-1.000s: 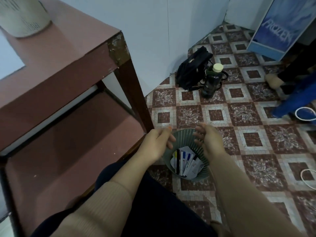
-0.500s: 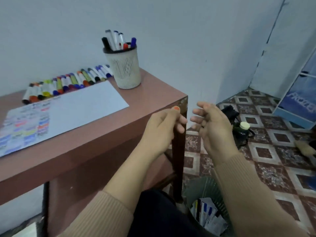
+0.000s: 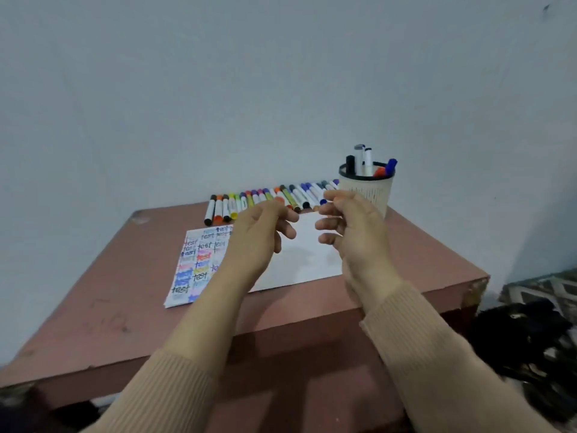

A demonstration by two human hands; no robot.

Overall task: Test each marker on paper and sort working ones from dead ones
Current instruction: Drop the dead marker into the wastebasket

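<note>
In the head view, my left hand (image 3: 259,235) and right hand (image 3: 352,232) hang over the paper (image 3: 312,254), both loose and holding nothing. The cup (image 3: 365,195) stands at the table's (image 3: 406,276) back right corner, just past my right hand (the nearer one), with markers (image 3: 363,160) sticking up out of it. Half a second ago both hands were past the table's right corner.

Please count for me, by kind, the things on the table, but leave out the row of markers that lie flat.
Sheet of paper: 1
Pen cup: 1
Upright markers in that cup: 5 visible
Total: 7
</note>
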